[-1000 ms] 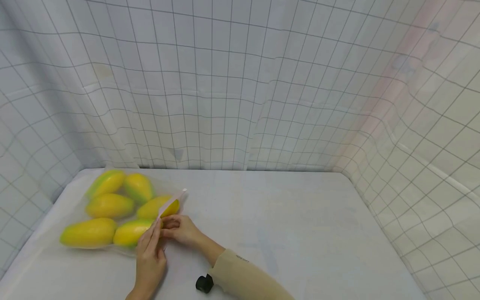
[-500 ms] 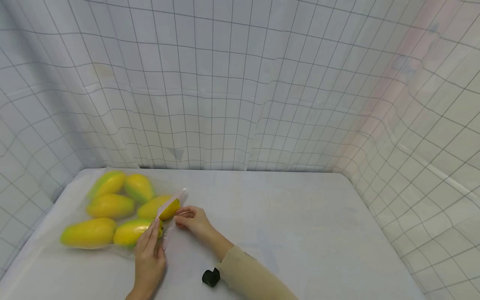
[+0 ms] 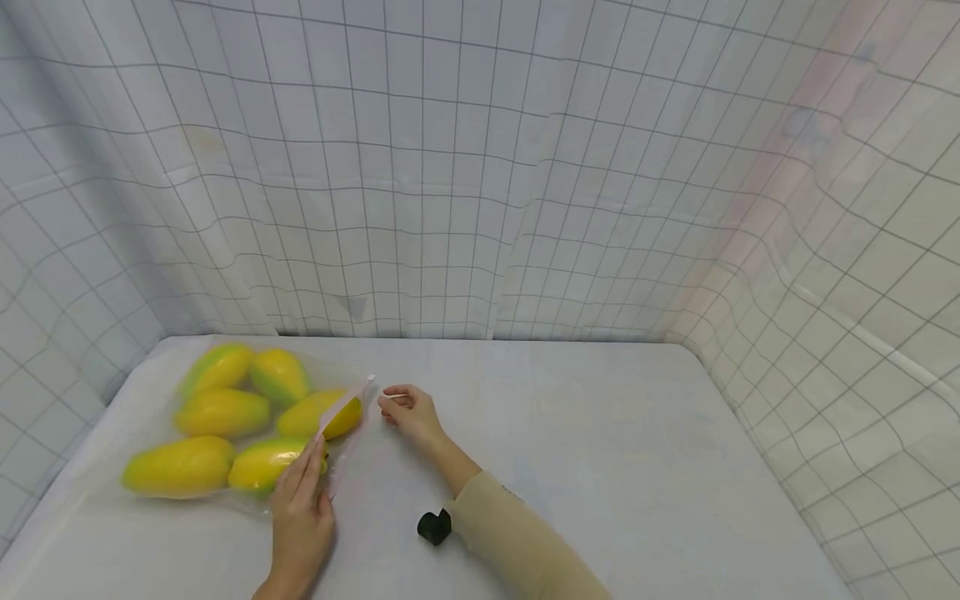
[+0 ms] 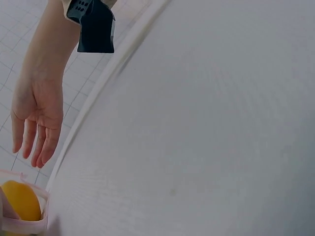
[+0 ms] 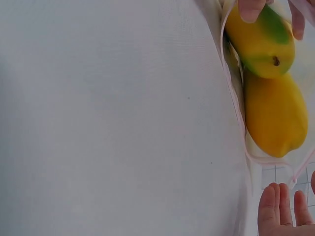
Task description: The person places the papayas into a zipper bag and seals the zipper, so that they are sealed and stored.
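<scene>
Several yellow-green mangoes [image 3: 222,412] lie inside a translucent frosted bag [image 3: 142,437] with a pale pink edge strip. Its mouth gapes to the right, showing one mango's stem end [image 5: 275,60] and another mango [image 5: 275,113] beside it. My left hand [image 3: 302,517] rests at the near part of the mouth, its straight fingers along the upper edge and the thumb apart. My right hand [image 3: 408,412] is just right of the edge strip's far end, fingers loosely bent and holding nothing. In the left wrist view the right hand [image 4: 39,108] hangs relaxed above the bagged mango [image 4: 22,199].
A white-covered table [image 3: 600,450] stretches away to the right. White grid-patterned curtains [image 3: 450,208] hang behind it and along both sides. A small black wrist device [image 3: 435,527] sits beside the right sleeve [image 3: 525,542].
My right hand has left the bag's mouth near the left fingers and moved away, up and to the right, past the edge strip's far end. The left hand has stayed in place.
</scene>
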### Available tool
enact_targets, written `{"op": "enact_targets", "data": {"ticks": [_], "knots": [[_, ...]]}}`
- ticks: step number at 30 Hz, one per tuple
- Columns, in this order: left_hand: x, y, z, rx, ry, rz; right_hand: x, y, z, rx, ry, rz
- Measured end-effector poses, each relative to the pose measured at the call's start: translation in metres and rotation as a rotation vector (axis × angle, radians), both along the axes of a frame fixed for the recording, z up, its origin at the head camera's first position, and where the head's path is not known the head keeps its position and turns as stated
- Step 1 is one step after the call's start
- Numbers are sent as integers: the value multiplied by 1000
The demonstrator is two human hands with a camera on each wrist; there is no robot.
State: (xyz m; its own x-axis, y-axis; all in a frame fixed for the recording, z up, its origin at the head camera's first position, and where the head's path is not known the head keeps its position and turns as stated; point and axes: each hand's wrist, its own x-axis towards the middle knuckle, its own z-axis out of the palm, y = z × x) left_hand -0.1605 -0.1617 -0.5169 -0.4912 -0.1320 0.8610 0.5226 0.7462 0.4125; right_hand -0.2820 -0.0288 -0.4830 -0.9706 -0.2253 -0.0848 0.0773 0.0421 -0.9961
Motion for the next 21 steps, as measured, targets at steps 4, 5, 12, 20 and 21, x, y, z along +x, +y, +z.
{"op": "enact_targets", "data": {"ticks": [4,5,12,20,21], "knots": [[1,4,1,-3,3,4,-3,2,-1,13,-4,-9],[1,5,2,-4,3,3,-3,3,-1,17,-3,-8],[5,12,3,-15,-41,5,-8,3,-4,46,-30,20],[7,20,2,-33,-85,27,-13,-4,-2,62,-92,84],[7,21,2,-36,-83,32,-13,-5,-1,67,-96,84]]}}
